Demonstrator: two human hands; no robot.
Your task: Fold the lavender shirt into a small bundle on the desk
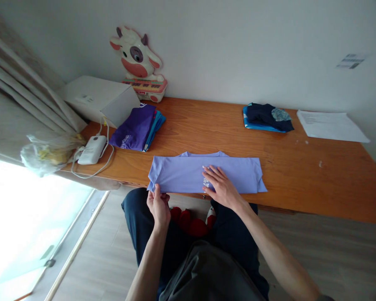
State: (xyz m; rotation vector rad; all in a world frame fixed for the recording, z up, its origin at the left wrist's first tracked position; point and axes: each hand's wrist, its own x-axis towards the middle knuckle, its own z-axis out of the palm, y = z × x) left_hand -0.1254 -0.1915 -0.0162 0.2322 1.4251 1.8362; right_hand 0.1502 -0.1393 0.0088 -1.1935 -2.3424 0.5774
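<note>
A lavender T-shirt (181, 173) lies folded into a wide strip along the table's front edge, its collar showing at the far side. My left hand (158, 205) pinches the shirt's near left corner between thumb and fingers, just at the edge. Flat on the cloth, right of its middle, rests my right hand (219, 186) with the fingers spread. A small white print on the shirt is partly covered by those fingers.
Folded purple and blue clothes (134, 127) lie at the left, beside a white box (100, 96), a cow toy keyboard (141, 67), a white corded device (93, 149) and a plastic bag (50, 154). Further right are folded dark clothes (266, 117) and paper sheets (332, 124) on the wooden table (207, 125).
</note>
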